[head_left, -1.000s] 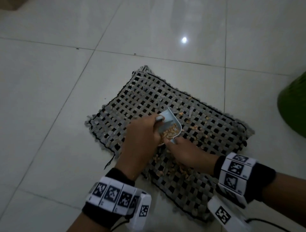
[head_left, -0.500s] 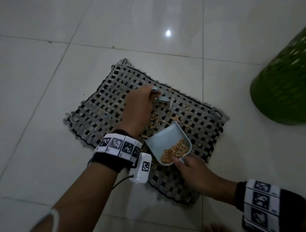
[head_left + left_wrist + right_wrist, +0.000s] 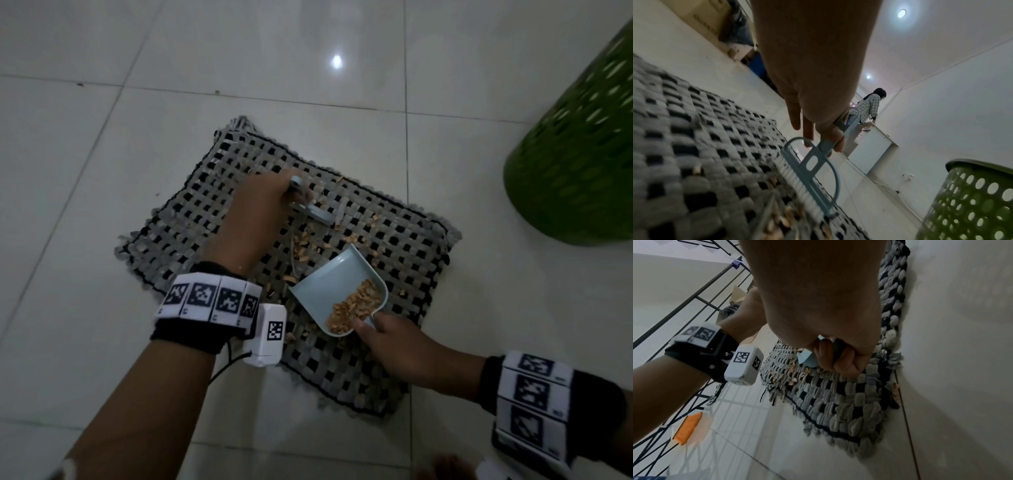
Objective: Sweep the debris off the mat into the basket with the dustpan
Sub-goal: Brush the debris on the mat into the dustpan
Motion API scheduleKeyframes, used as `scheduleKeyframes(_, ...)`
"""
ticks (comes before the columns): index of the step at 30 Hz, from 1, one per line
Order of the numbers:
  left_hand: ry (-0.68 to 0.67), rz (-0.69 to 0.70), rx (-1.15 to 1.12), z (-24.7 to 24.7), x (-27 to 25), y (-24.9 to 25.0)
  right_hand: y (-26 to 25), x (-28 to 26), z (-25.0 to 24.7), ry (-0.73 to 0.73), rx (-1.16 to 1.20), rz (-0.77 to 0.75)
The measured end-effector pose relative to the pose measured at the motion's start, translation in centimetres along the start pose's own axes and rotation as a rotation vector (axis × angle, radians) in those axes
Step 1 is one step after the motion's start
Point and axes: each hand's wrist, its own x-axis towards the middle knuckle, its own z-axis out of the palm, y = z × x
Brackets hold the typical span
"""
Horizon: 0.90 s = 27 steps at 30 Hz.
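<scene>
**Dustpan loaded, brush on the mat**

Only the left wrist view shows the left hand (image 3: 818, 104) pinching the brush (image 3: 813, 178) handle. The head view shows the right hand (image 3: 407, 349) gripping the dustpan (image 3: 329, 287), debris (image 3: 352, 305) inside, over the woven mat (image 3: 394, 246). The green basket (image 3: 575, 154) stands well apart on the tiled floor (image 3: 102, 137).

Head view looks down from above; wrist views low, close; all share mat (image 3: 394, 246).

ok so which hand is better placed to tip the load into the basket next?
Right. The right hand grips the dustpan, already loaded with debris, and the green basket stands on that side. The left hand holds only the brush over the mat, farther from the basket.
</scene>
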Motion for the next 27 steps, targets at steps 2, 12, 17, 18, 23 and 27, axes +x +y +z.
scheduleKeyframes(2, -0.011, -0.048, 0.001, -0.7, -0.8, -0.9, -0.1, -0.1, -0.1, 0.003, 0.006, -0.009)
scheduleKeyframes(12, -0.058, -0.032, -0.083, -0.9, -1.3, -0.2, 0.0, -0.2, -0.4, -0.007, -0.003, 0.002)
scheduleKeyframes(17, 0.22, -0.152, 0.082, -0.9, -4.7, 0.6, 0.3, 0.0, -1.3, -0.027, -0.049, -0.002)
scheduleKeyframes(18, 0.216, -0.143, 0.153, -0.3, -5.0, 1.4, 0.4, 0.2, -1.5, -0.029, -0.052, -0.009)
scheduleKeyframes(23, 0.124, -0.105, 0.332, 2.9, -6.0, 4.6, 0.5, 0.8, -2.2, -0.065, -0.065, -0.015)
scheduleKeyframes(27, 0.045, -0.012, 0.281, 3.5, -7.5, 7.7, 0.9, 1.0, -2.0, -0.057, -0.073, -0.029)
